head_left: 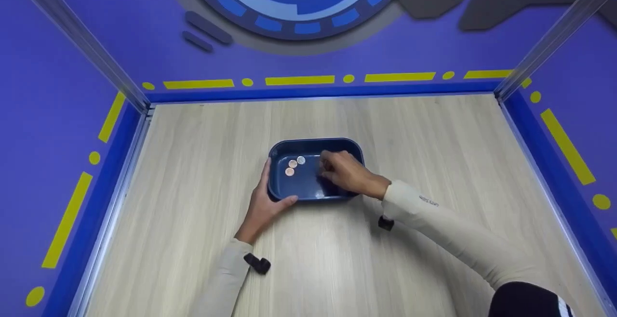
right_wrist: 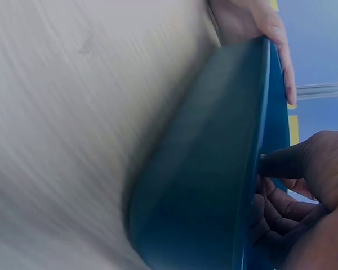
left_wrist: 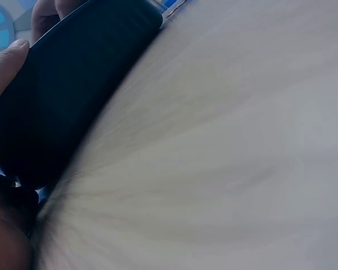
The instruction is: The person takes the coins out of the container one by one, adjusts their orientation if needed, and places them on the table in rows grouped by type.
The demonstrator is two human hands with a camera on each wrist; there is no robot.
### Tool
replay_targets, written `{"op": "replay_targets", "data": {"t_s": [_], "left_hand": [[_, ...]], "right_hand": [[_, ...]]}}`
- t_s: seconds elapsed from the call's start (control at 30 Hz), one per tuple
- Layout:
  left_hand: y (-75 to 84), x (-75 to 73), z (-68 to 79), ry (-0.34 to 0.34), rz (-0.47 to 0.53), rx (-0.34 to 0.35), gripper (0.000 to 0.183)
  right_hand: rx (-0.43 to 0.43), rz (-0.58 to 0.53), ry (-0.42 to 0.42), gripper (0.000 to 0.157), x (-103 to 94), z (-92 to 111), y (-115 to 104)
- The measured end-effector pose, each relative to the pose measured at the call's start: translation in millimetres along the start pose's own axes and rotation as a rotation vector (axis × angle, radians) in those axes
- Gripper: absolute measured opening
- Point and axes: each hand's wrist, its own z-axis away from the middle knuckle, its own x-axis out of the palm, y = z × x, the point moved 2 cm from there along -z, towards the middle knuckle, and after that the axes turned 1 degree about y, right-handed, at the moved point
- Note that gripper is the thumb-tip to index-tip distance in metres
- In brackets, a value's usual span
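A dark blue rectangular tray (head_left: 318, 195) stands on the table with three coins lying in its left half. Two are copper-coloured, a lower coin (head_left: 289, 171) and an upper coin (head_left: 293, 163); beside them is a silver coin (head_left: 301, 160). My left hand (head_left: 265, 199) grips the tray's left end, thumb on the near rim and fingers along the left side. Over the tray's right half, my right hand (head_left: 348, 170) reaches inside with bent fingers (right_wrist: 287, 208). The tray wall hides its fingertips in the right wrist view, and I cannot tell whether they pinch anything.
The tray sits on a pale wooden table (head_left: 202, 163). Blue-purple panels with yellow marks enclose it at the back (head_left: 299, 66) and both sides. Black wrist straps show on the left cuff (head_left: 258, 264) and right cuff (head_left: 385, 223).
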Motion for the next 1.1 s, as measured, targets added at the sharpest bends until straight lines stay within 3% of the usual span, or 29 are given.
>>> {"op": "replay_targets", "data": {"t_s": [0.43, 1.1], "left_hand": [[0.3, 0.6, -1.0, 0.008, -0.003, 0.013, 0.125], [-1.7, 0.4, -0.6, 0.001, -0.012, 0.012, 0.129]], "right_hand": [[-0.009, -0.070, 0.075, 0.012, -18.8, 20, 10], [0.087, -0.124, 0.123, 0.010, -45.7, 45, 21]]}}
